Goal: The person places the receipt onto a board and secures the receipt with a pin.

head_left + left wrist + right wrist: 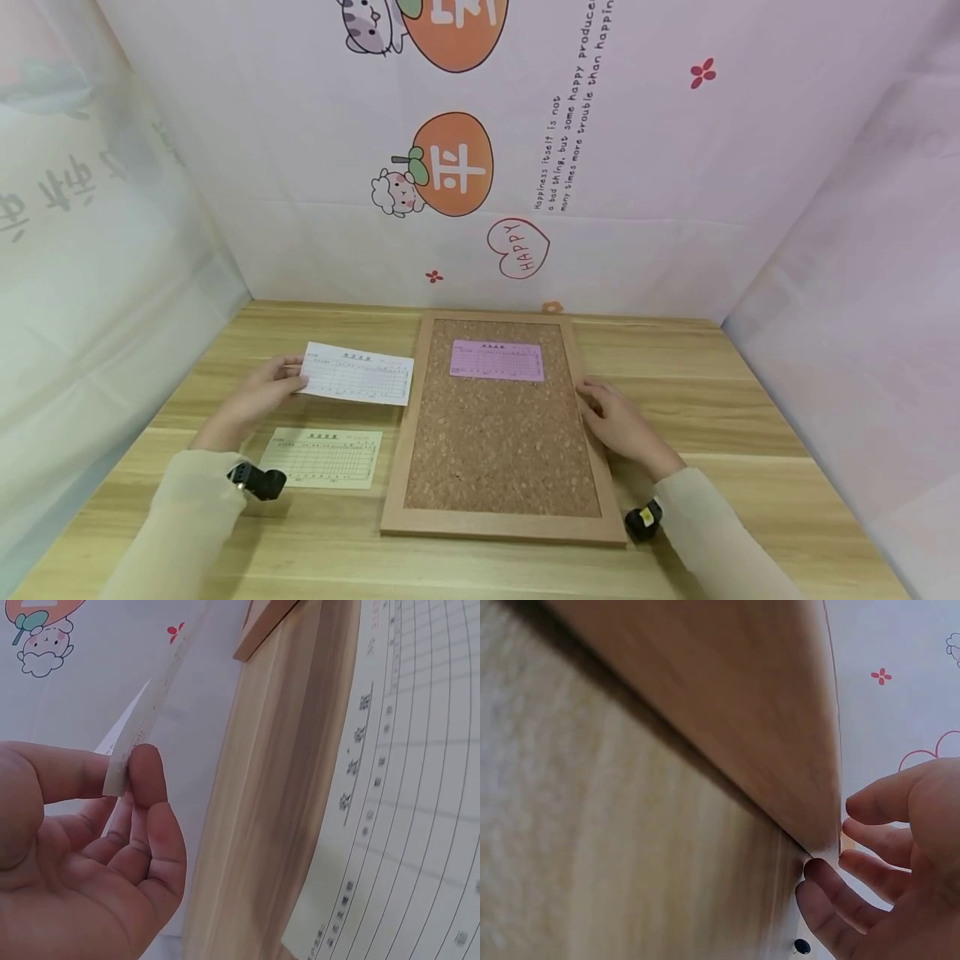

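My left hand (258, 396) pinches a white printed form (358, 375) by its left edge, between thumb and fingers. The form is raised above the table, its right end by the left side of a wood-framed cork board (502, 450). Near the top of the cork lies a purple form (497, 361). Below the left hand, a pale green form (322, 458) lies flat on the table. My right hand (618, 425) rests at the board's right frame edge, fingers loosely bent, fingertips at the wood in the right wrist view.
The wood-grain table (720, 492) meets a white printed cloth (645, 250) at the back, and similar cloth hangs on both sides. A small black round object (802, 946) shows beyond the right fingertips.
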`<state>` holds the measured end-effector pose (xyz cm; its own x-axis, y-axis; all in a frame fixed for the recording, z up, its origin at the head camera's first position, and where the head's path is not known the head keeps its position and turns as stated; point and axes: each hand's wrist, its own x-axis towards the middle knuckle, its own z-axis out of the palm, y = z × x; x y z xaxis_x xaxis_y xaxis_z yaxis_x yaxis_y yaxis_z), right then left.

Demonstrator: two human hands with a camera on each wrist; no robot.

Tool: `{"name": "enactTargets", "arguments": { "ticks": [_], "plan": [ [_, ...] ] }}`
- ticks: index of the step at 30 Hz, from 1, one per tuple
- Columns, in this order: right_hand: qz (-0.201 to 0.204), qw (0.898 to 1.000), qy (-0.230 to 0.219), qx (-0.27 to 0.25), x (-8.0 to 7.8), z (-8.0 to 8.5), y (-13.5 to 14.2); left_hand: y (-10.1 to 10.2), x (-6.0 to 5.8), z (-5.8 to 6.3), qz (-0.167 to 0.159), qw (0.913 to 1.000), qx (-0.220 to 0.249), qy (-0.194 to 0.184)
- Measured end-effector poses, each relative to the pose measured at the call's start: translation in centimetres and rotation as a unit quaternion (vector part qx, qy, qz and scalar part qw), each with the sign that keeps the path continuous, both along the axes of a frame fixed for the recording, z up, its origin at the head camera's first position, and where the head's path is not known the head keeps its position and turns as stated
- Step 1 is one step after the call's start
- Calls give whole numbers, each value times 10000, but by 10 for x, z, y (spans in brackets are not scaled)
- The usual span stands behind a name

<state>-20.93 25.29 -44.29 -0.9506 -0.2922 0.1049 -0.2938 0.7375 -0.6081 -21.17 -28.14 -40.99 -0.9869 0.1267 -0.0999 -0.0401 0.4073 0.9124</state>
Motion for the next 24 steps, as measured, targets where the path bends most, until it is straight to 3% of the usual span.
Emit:
{"name": "enactTargets", "arguments": {
  "ticks": [14, 24],
  "plan": [
    [-86, 9987, 503, -59, 0, 12, -7, 31, -3, -5, -163, 9987, 489, -26],
    [101, 9993, 330, -168, -1, 17, -14, 58, -12, -11, -276, 9976, 632, -53]
  ]
}}
